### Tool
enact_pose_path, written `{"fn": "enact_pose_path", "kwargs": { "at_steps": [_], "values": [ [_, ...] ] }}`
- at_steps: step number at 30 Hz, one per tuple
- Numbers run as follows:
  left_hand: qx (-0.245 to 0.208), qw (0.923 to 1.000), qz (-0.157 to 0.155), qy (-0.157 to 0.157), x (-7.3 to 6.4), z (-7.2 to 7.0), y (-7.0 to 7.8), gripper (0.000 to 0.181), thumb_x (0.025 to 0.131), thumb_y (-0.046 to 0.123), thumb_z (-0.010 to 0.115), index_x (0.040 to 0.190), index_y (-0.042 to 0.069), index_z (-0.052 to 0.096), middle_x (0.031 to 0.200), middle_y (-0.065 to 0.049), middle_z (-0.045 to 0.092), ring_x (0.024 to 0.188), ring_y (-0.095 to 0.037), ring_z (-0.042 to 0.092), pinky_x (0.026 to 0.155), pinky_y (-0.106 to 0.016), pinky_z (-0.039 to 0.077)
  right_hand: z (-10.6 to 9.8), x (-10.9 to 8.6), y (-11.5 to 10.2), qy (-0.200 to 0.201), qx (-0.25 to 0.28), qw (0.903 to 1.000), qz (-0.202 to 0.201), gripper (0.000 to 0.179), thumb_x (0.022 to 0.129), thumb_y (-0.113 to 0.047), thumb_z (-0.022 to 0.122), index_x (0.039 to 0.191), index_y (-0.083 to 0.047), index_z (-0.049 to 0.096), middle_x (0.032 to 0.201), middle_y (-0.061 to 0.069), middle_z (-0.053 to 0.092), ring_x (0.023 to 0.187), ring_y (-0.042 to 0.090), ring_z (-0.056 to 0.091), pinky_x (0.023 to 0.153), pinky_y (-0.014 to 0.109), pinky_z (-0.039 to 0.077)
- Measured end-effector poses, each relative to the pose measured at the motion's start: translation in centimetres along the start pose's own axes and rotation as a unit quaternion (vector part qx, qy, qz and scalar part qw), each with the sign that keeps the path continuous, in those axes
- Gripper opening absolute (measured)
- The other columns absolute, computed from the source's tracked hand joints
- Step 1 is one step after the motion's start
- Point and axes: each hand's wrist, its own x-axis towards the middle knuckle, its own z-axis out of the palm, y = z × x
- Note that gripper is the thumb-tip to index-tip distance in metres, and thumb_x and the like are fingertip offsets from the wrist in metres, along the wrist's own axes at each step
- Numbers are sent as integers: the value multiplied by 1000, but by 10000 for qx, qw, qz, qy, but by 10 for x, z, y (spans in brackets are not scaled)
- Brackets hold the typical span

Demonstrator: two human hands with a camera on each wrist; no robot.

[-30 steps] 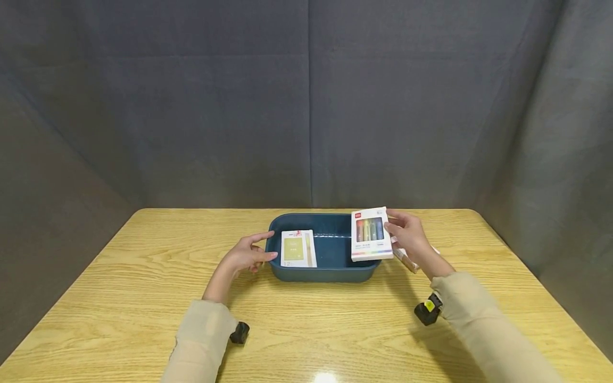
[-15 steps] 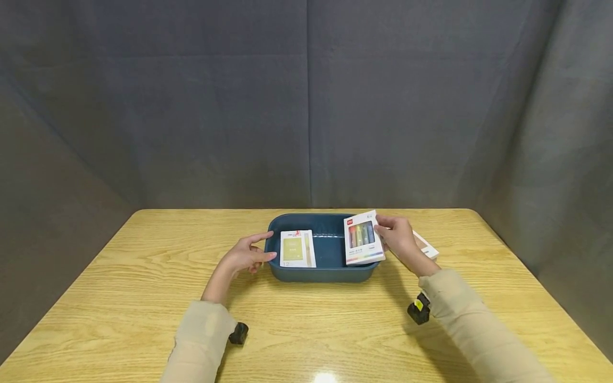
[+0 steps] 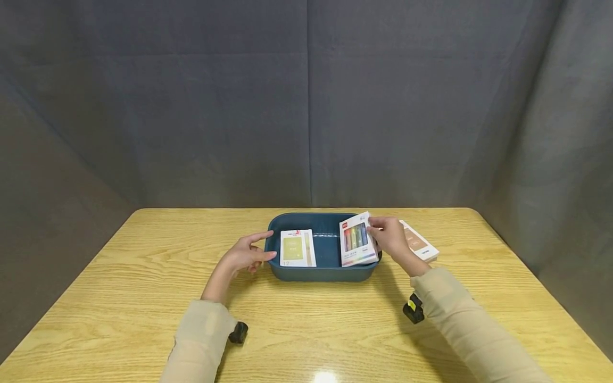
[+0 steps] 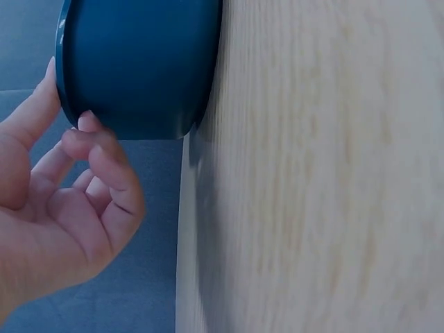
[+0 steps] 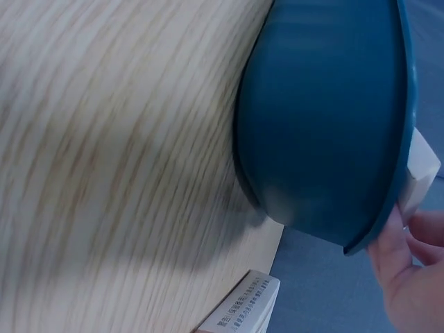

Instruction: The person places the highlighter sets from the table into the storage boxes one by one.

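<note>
My right hand [image 3: 390, 236] pinches the right edge of a white box of coloured pens [image 3: 356, 239], which has a window showing several colours. The box leans at the right end of a dark blue plastic bin [image 3: 323, 274], its upper corner above the rim. In the right wrist view, the box [image 5: 420, 168] pokes out past the rim beside the fingers. At the bin's left end, my left hand [image 3: 244, 256] touches the rim with thumb and forefinger spread apart; its other fingers bend below. A white box with a yellow-green panel [image 3: 296, 248] lies in the bin's left part.
Just right of the bin, a white box with a brown panel [image 3: 419, 242] lies on the wooden table [image 3: 119, 287], partly behind the right hand. Grey curtains [image 3: 215, 106] hang behind the table and along both sides.
My right hand has moved left and lowered the box of pens into the bin's right end. More of the brown-panelled box has come into sight. The left hand has stayed at the rim.
</note>
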Motion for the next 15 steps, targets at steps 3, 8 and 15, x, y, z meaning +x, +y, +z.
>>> {"fn": "enact_pose_path", "kwargs": {
  "at_steps": [3, 8, 15],
  "values": [
    [43, 10000, 44, -56, -1, 0, 0, 64, 83, 13, 65, 138, 8, 34, 54, -5, 44, 44, -13, 31, 47, -28, 29, 3, -1, -1, -68, -105, 9999, 1, 31, 86, 4, 51, 115, 14, 53, 103, 30, 57, 71, 23, 61, 46, 25, 49],
    [-11, 9999, 59, -109, -2, -1, 1, 64, 83, 12, 64, 139, 7, 32, 53, -3, 43, 44, -13, 29, 47, -28, 27, 5, -2, -2, -69, -261, 9995, -164, 30, 85, 4, 53, 113, 15, 54, 102, 30, 57, 72, 26, 62, 46, 28, 49],
    [-32, 9999, 60, -97, -2, -1, 1, 64, 83, 12, 64, 139, 9, 33, 52, -4, 42, 43, -14, 27, 47, -29, 26, 9, 0, -2, 152, -821, 9950, -543, 22, 82, 2, 59, 101, 12, 63, 91, 24, 62, 62, 19, 57, 42, 24, 44]
  ]
}}
